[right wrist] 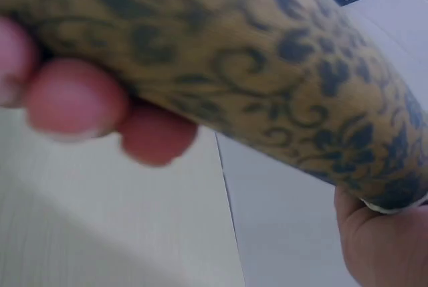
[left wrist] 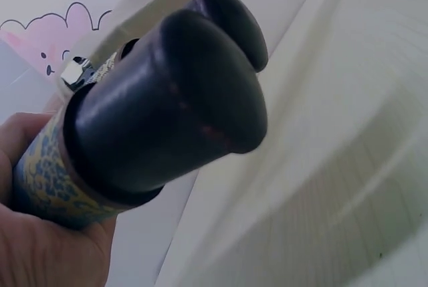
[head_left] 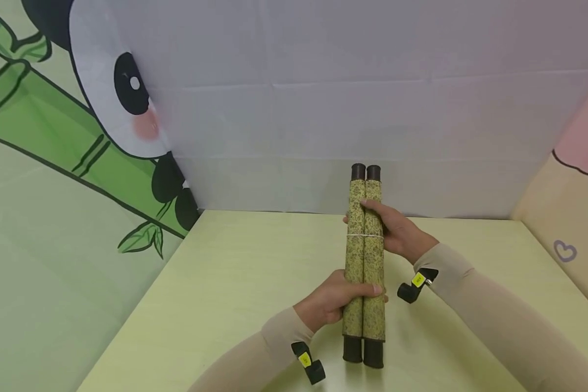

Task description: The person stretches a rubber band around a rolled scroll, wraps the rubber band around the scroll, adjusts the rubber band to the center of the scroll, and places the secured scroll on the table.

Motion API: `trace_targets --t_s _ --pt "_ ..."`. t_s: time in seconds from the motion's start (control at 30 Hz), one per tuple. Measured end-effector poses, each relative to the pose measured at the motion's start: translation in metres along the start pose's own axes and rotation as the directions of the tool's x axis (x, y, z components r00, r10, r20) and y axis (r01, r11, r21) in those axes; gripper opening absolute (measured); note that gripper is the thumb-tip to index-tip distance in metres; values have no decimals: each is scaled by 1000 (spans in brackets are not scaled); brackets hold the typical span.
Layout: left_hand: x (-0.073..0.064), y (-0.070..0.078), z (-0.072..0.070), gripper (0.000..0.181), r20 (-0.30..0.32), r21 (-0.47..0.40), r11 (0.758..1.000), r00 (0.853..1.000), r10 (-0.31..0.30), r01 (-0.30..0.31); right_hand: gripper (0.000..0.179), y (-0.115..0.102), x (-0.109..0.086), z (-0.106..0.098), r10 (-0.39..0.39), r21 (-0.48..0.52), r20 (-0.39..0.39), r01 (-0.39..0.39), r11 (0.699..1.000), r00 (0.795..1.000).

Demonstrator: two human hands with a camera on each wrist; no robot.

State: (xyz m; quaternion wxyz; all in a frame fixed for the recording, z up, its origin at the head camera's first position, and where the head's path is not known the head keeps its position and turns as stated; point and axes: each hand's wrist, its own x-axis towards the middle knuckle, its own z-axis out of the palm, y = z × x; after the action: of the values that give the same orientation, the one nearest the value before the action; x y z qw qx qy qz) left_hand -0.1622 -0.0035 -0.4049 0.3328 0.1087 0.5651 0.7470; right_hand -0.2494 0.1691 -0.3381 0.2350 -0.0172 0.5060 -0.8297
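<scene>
A rolled scroll point(head_left: 355, 258) with two rollers side by side stands nearly upright in both hands in the head view. It has yellow fabric with dark floral patterning and a thin white string around its middle. My left hand point(head_left: 340, 296) grips its lower part, the thumb across the front. Higher up, my right hand point(head_left: 397, 231) holds it from the right, its thumb on the front near the top. Dark knobs point(left wrist: 174, 106) at the lower ends fill the left wrist view. Close fingertips point(right wrist: 73, 96) press against the patterned fabric in the right wrist view.
The scroll is held over a pale table point(head_left: 235, 272). Behind stands a light backdrop point(head_left: 299, 120), with a panda and bamboo print at the left. Small black wrist cameras sit on both sleeves.
</scene>
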Motion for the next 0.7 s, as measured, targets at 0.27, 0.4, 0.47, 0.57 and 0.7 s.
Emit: trace_targets --t_s 0.27,0.4,0.47,0.57,0.7 --pt "1 0 2 31 -10 14 1000 1000 18 -17 45 5 -1 5 -48 -37 7 48 998 999" --pt "0 2 1 30 -19 20 999 999 27 -26 45 13 -6 10 -39 -46 -12 38 998 999" --pt "0 3 0 30 -19 15 999 999 32 -31 47 18 -8 12 -29 -51 -24 28 998 999" --pt "-1 3 -1 31 -18 6 999 999 41 -41 51 23 -12 15 -15 -64 -37 13 998 999" --pt "-1 2 -2 31 -12 -3 999 999 35 -35 53 29 -17 14 -4 -90 -53 -1 996 999"
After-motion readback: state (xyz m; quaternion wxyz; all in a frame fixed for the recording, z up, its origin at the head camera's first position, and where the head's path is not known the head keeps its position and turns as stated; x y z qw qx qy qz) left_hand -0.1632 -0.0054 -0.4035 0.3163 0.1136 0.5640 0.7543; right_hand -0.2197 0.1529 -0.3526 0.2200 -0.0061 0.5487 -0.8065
